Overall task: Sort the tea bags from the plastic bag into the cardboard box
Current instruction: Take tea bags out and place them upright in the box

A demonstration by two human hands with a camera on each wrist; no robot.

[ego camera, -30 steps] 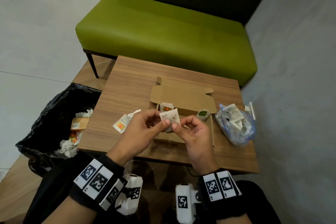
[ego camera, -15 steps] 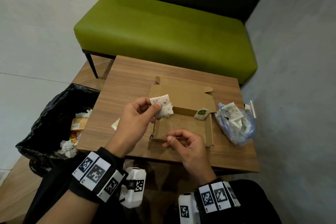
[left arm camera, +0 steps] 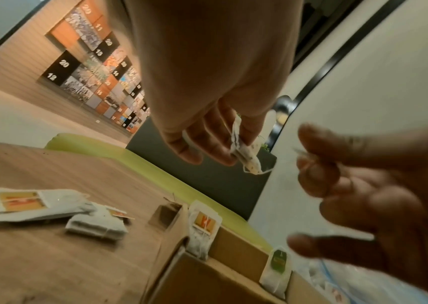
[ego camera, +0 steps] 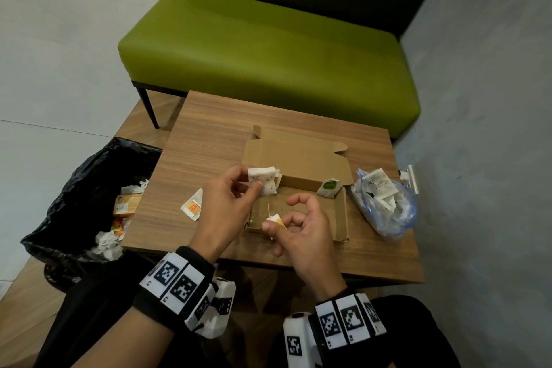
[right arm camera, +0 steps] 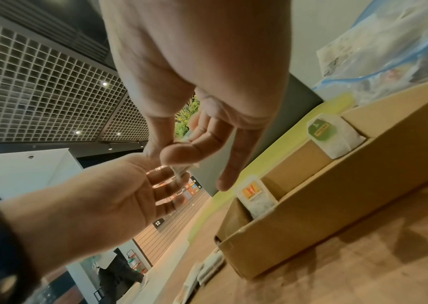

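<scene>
My left hand (ego camera: 254, 179) pinches a white speckled tea bag (ego camera: 264, 182) above the back left of the open cardboard box (ego camera: 298, 158). A thin string (ego camera: 268, 206) runs down from it to a small yellow and white tag (ego camera: 277, 219), which my right hand (ego camera: 274, 222) pinches over the box's front left. In the left wrist view the tea bag (left arm camera: 246, 152) hangs from my fingers. A green-tagged tea bag (ego camera: 328, 187) and an orange-tagged one (right arm camera: 254, 193) stand inside the box. The clear plastic bag (ego camera: 385, 203) of tea bags lies to the right of the box.
A red and yellow tagged tea bag (ego camera: 192, 206) lies on the wooden table (ego camera: 209, 134) left of the box, with another tea bag (left arm camera: 95, 224) beside it. A black-lined bin (ego camera: 83, 188) stands at the left. A green bench (ego camera: 268, 48) sits behind.
My hands have drawn apart. The left carried the tea bag up and left, while the right pulled the tag down and toward me, stretching the string out.
</scene>
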